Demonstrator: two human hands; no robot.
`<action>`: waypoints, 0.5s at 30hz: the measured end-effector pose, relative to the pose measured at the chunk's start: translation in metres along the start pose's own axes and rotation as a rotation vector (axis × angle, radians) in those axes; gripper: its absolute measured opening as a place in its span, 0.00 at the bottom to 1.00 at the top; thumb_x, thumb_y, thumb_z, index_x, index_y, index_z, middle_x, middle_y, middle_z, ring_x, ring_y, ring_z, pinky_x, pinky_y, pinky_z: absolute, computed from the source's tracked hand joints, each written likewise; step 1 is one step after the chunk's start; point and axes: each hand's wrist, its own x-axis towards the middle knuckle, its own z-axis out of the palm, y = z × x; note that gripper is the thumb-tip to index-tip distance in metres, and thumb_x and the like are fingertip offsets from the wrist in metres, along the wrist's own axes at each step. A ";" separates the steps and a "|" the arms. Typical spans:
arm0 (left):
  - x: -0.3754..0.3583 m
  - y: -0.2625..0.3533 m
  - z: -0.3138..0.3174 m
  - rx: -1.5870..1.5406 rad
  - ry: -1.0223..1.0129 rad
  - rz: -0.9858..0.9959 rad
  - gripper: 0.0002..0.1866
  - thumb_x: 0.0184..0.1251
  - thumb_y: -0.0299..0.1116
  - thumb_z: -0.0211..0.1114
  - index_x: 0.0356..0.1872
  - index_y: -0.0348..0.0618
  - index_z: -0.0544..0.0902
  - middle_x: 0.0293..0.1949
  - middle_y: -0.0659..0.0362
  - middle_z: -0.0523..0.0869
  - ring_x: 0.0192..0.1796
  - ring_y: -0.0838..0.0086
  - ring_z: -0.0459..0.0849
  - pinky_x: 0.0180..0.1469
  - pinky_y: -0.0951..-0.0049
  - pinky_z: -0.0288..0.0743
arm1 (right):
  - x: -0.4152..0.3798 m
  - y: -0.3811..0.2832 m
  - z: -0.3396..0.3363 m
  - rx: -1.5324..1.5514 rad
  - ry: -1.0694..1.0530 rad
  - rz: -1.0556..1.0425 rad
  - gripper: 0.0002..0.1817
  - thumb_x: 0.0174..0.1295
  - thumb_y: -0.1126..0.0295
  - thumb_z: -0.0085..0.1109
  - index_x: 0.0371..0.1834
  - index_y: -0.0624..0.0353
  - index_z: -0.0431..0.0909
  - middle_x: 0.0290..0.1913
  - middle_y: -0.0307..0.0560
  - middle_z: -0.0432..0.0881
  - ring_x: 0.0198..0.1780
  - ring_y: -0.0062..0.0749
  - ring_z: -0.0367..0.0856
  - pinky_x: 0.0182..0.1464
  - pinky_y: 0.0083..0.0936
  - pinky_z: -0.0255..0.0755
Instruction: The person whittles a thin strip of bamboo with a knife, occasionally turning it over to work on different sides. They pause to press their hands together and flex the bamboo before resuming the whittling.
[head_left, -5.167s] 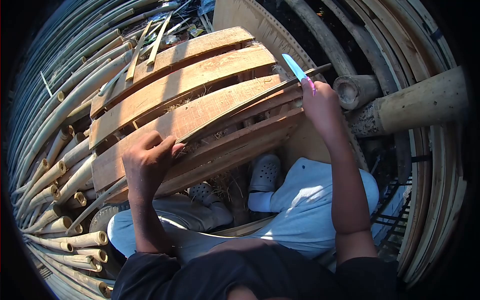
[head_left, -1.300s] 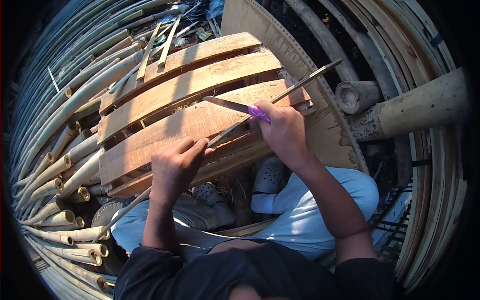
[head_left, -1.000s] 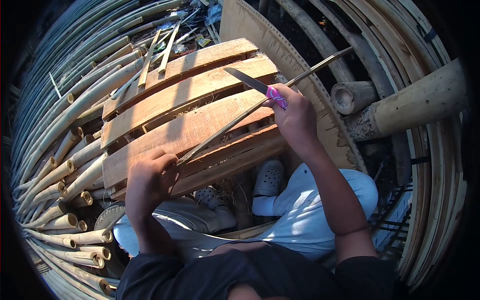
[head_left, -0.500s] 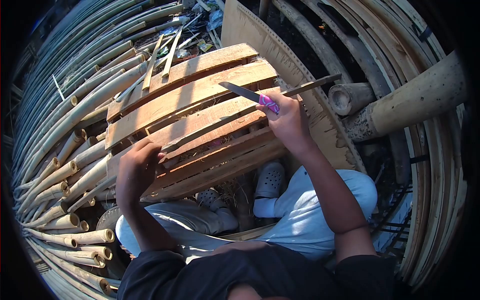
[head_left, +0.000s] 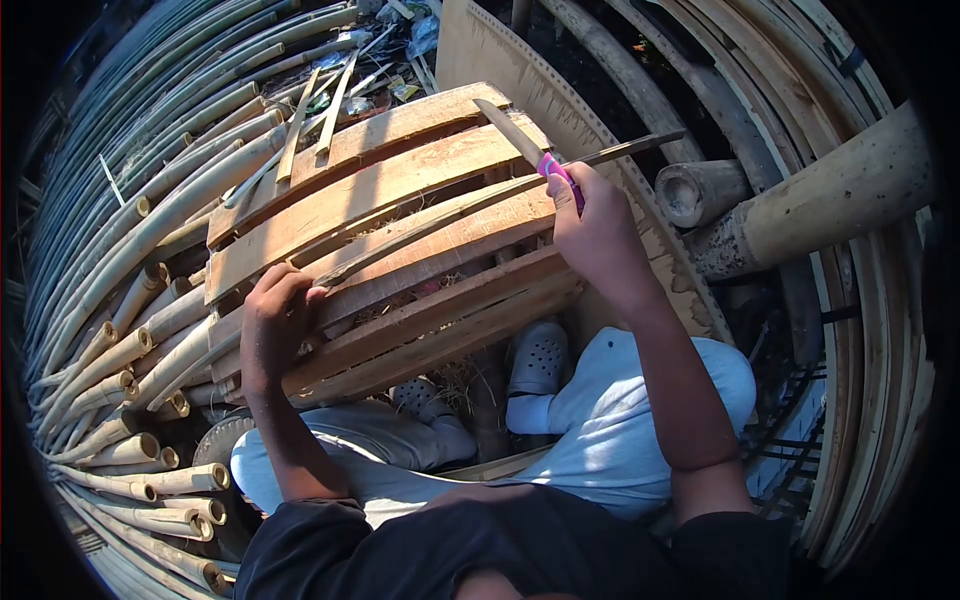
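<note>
My right hand [head_left: 597, 228] is closed round the pink patterned handle of a knife [head_left: 515, 134]. Its blade points up and to the left, with the handle end right at a long, thin bamboo strip [head_left: 440, 220]. That strip slants across a slatted wooden crate top [head_left: 300, 240], and its far end reaches past the crate's right edge. At the strip's near left end, my left hand [head_left: 278, 312] is closed on it, fingers bent over the slats.
Stacked bamboo poles [head_left: 140, 350] fill the left side. Two loose slats [head_left: 335, 105] lean on the crate's far edge. Behind it stands a brown board [head_left: 560, 95]. A thick bamboo pole [head_left: 830, 200] juts in from the right. My feet in grey clogs [head_left: 540, 358] are below the crate.
My right hand has shifted right and slightly down along the strip, and the knife blade has swung to point more upward. My left hand has moved slightly up, still on the strip.
</note>
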 end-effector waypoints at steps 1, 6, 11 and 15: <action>0.001 0.000 0.002 0.006 0.026 0.026 0.08 0.64 0.27 0.77 0.38 0.37 0.85 0.34 0.52 0.84 0.35 0.59 0.86 0.38 0.64 0.78 | 0.000 0.001 -0.001 0.020 0.007 -0.011 0.15 0.80 0.65 0.54 0.42 0.68 0.79 0.36 0.67 0.85 0.46 0.67 0.86 0.45 0.51 0.77; 0.005 0.017 0.023 0.082 0.097 0.031 0.09 0.64 0.29 0.77 0.39 0.37 0.86 0.34 0.53 0.85 0.36 0.58 0.87 0.38 0.62 0.79 | -0.001 0.006 0.004 -0.027 0.025 -0.032 0.13 0.79 0.66 0.55 0.43 0.68 0.81 0.39 0.68 0.86 0.47 0.67 0.86 0.47 0.52 0.78; 0.007 0.022 0.033 0.116 0.191 0.088 0.10 0.64 0.32 0.78 0.41 0.40 0.88 0.33 0.54 0.85 0.35 0.57 0.87 0.38 0.61 0.79 | -0.005 0.012 0.004 -0.102 0.035 -0.081 0.10 0.77 0.69 0.57 0.44 0.67 0.82 0.42 0.68 0.86 0.49 0.67 0.86 0.51 0.52 0.79; 0.005 0.029 0.038 0.136 0.188 0.080 0.11 0.64 0.37 0.78 0.40 0.42 0.90 0.32 0.55 0.85 0.32 0.59 0.85 0.36 0.62 0.77 | -0.002 0.023 0.013 -0.040 0.050 -0.086 0.08 0.76 0.71 0.58 0.46 0.65 0.81 0.42 0.66 0.87 0.50 0.65 0.87 0.52 0.51 0.80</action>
